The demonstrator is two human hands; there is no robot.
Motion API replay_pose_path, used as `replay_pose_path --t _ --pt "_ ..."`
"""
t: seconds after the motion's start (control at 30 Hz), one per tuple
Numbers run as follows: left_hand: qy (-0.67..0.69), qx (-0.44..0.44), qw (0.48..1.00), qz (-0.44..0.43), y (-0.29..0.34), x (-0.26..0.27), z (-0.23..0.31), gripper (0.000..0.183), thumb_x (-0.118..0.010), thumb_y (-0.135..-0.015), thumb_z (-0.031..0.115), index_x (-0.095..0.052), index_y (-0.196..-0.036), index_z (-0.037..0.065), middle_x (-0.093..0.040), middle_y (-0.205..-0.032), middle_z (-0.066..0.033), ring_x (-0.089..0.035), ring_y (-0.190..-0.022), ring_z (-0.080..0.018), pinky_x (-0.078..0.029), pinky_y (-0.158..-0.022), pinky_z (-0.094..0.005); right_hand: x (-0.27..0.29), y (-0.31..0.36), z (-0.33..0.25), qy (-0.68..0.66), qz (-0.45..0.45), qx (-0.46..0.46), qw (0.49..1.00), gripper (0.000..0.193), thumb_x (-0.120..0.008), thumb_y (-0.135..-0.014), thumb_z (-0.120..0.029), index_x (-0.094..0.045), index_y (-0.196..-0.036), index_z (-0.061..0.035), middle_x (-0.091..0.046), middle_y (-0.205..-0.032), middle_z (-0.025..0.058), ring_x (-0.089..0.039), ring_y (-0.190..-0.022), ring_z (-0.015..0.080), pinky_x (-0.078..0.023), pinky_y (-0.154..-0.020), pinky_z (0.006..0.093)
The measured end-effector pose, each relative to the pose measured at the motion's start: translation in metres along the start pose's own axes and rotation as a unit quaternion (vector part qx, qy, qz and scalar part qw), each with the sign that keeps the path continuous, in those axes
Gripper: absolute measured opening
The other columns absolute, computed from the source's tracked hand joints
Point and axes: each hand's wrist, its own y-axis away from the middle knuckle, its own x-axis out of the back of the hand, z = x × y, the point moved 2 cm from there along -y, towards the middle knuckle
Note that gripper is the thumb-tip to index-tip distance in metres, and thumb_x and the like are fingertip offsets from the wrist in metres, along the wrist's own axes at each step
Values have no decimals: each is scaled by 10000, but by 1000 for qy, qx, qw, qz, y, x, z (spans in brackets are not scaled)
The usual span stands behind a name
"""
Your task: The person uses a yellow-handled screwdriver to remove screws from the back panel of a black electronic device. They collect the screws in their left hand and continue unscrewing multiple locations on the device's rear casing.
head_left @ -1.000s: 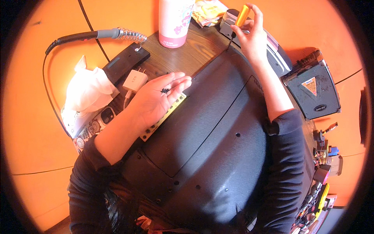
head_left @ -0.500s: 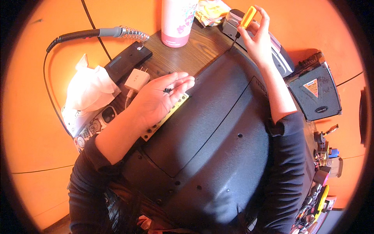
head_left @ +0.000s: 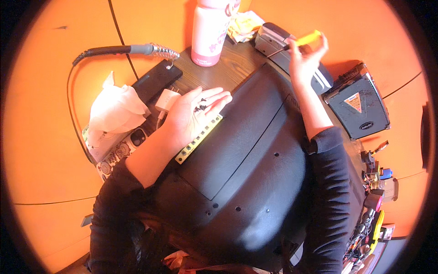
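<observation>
My left hand (head_left: 185,119) is palm up and slightly cupped, with a few small black screws (head_left: 200,107) lying in it. Just beneath it, a pale yellow strip with a row of dark parts (head_left: 199,140) rests on a large black plastic casing (head_left: 237,160). At the far right, my right hand (head_left: 304,66) grips a screwdriver by its yellow handle (head_left: 310,39). The screwdriver's shaft points left and slightly down, beyond the casing's far corner and in front of a grey and black device (head_left: 269,39). Where its tip ends is hard to make out.
A soldering iron (head_left: 137,49) sits in a coil stand at the left, above white tissues (head_left: 116,107), a phone (head_left: 137,138) and a white charger (head_left: 167,98). A pink and white tumbler (head_left: 207,39) stands at the back. A speaker (head_left: 358,102) and several cables (head_left: 367,233) are at right.
My right hand has moved down a little, and the screwdriver has swung from steeply upright to nearly level. The view has shifted slightly. My left hand keeps its cupped pose with the screws.
</observation>
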Motion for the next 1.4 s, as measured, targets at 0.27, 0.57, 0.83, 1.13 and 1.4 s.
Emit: replay_pose_path --t 0.27,0.57,0.83,1.13,1.4 --pt "-11 -9 1000 8 1 -1 -2 402 -360 -883 131 -307 -1164 -152 -411 -1154 -273 -429 -1111 -326 -344 -990 -357 16 18 -8 -92 -5 -193 977 757 -620 -695 27 -159 -1271 -142 -512 -919 172 -567 -741 211 -475 -598 297" --pt "-103 -4 995 15 0 3 -9 372 -357 -839 -23 -303 -1185 -148 -369 -1211 -293 -376 -1175 -313 -314 -1012 -339 -12 21 0 71 -112 45 990 687 -641 -696 -31 -239 -1246 -113 -607 -872 169 -609 -814 271 -455 -736 356" --pt "-128 -9 991 22 1 -1 -9 354 -331 -881 21 -297 -1196 -137 -359 -1229 -263 -357 -1193 -276 -302 -1022 -318 -7 17 0 125 -91 46 987 683 -672 -720 -146 -218 -1227 -92 -631 -791 118 -617 -741 202 -455 -699 301" --pt "-121 -3 992 35 0 1 -9 349 -328 -902 64 -298 -1205 -108 -367 -1220 -227 -378 -1173 -267 -325 -997 -329 -7 17 0 21 -95 12 995 686 -562 -732 43 -200 -1286 -136 -522 -955 164 -547 -848 216 -458 -728 310" --pt "-81 24 996 33 -3 5 -9 357 -384 -893 101 -333 -1180 -105 -404 -1208 -201 -385 -1173 -249 -336 -983 -318 -9 4 2 -50 -169 -2 984 651 -575 -750 18 -202 -1262 -132 -530 -822 121 -558 -759 191 -469 -680 294"
